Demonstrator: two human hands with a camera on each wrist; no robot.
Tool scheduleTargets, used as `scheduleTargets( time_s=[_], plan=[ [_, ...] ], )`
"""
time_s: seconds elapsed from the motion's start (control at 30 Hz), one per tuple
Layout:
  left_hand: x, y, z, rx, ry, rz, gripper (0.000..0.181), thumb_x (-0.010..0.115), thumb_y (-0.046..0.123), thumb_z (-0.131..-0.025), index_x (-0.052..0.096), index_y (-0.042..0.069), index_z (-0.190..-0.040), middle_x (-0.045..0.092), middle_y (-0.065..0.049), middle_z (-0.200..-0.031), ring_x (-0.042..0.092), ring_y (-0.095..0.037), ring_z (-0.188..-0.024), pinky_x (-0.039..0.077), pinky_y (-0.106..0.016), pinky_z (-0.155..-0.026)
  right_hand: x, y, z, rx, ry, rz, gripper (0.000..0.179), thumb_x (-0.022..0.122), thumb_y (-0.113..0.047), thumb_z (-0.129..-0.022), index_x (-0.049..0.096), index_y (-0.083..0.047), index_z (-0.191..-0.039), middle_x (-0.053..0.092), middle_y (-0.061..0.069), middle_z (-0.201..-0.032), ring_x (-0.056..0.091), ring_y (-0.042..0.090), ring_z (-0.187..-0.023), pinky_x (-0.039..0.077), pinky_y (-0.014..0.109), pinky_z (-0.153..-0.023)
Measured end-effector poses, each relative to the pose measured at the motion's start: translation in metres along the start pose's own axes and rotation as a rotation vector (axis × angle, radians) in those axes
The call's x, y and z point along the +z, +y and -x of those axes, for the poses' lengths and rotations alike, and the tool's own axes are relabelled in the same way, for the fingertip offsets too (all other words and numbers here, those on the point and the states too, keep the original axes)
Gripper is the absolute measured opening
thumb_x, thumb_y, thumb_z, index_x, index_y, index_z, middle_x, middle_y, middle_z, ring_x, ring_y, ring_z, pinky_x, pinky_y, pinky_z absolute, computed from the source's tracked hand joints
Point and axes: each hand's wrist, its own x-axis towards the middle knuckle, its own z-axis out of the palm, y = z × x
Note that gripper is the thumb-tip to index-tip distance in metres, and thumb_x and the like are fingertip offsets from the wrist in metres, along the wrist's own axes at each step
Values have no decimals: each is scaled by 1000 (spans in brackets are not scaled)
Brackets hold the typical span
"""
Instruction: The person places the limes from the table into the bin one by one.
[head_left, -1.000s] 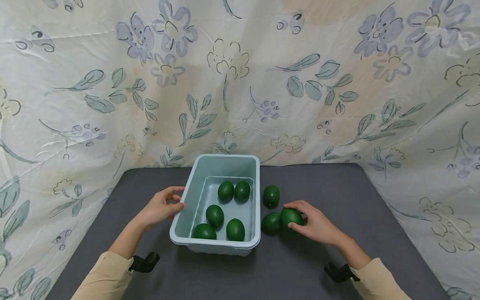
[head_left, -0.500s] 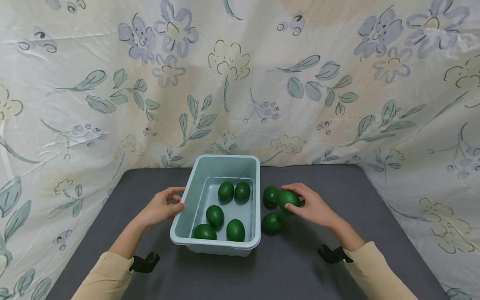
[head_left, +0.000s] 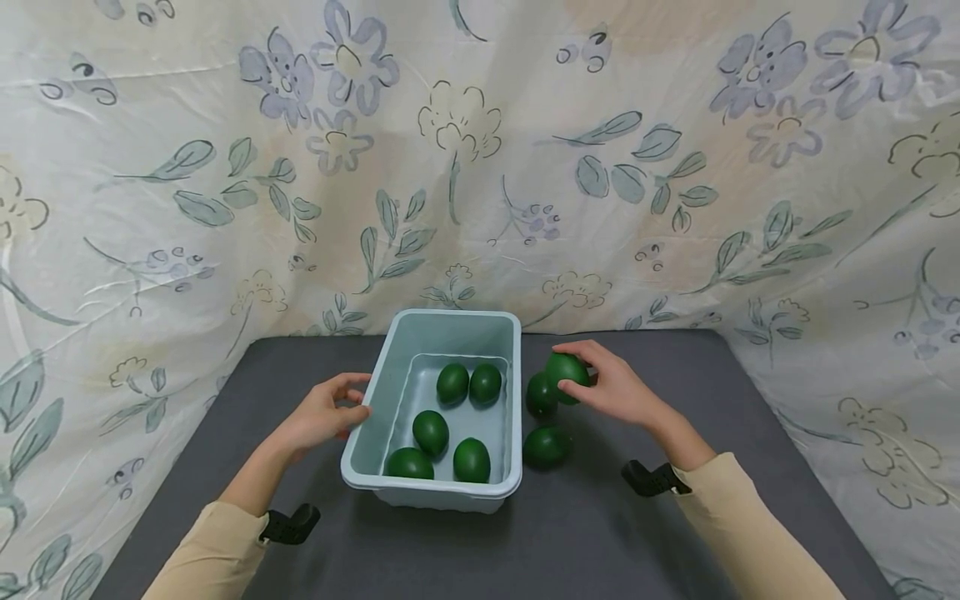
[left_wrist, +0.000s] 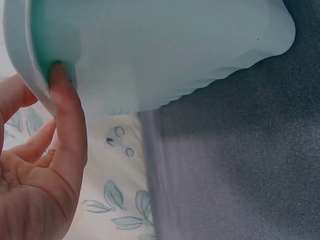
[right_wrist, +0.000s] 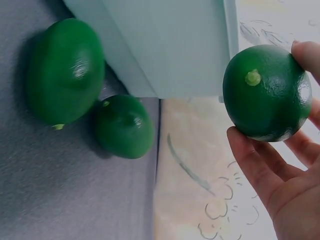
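Observation:
My right hand (head_left: 617,385) grips a glossy dark green avocado (head_left: 564,373) between thumb and fingers, raised beside the bin's right wall. In the right wrist view its pale stem nub shows on the held avocado (right_wrist: 265,95). Two more avocados lie on the table below it: a farther one (head_left: 539,398), partly covered by the held one in the head view, and a nearer one (head_left: 547,448). My left hand (head_left: 322,417) pinches the left rim of a pale blue-green plastic bin (head_left: 431,483). In the left wrist view, the thumb (left_wrist: 67,110) presses the wall just under the rim.
Several avocados, among them one at the front right (head_left: 471,461), lie spread on the bin's floor. A dark grey cloth (head_left: 675,367) covers the table. Behind and at the sides hangs a floral curtain (head_left: 465,167). Each wrist wears a black strap.
My right hand has carried its avocado up and away from the nearer loose one, slightly left, until it is over the farther one. The left hand and the bin stay in place.

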Motion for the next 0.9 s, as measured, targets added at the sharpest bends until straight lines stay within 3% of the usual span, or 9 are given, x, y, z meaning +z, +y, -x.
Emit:
scheduleTargets(
  time_s=[0.37,0.7,0.9],
  plan=[
    [0,2,0,-4,5,-4,56,60,15,-88,35,8,-138,51,-16,-103,57,-21,-79,52,-36,-64,-3,-12,-20,11,-24,19,48,66,-29,-85,50,-20,-130,52,3,-115,55,16,-91,50,31,-73],
    [0,3,1,1,2,0,57,60,14,-88,35,8,-139,51,-16,-103,56,-21,-77,52,-35,-63,0,-22,-37,9,-52,25,50,65,-33,-86,50,-18,-131,52,3,-121,54,16,-99,47,37,-84],
    [0,3,2,7,-4,8,57,60,15,-88,34,7,-139,51,-16,-103,57,-21,-78,52,-36,-64,2,-31,-46,-15,-71,-22,51,64,-29,-86,48,-15,-132,51,7,-120,56,18,-94,50,34,-75]
  ],
)
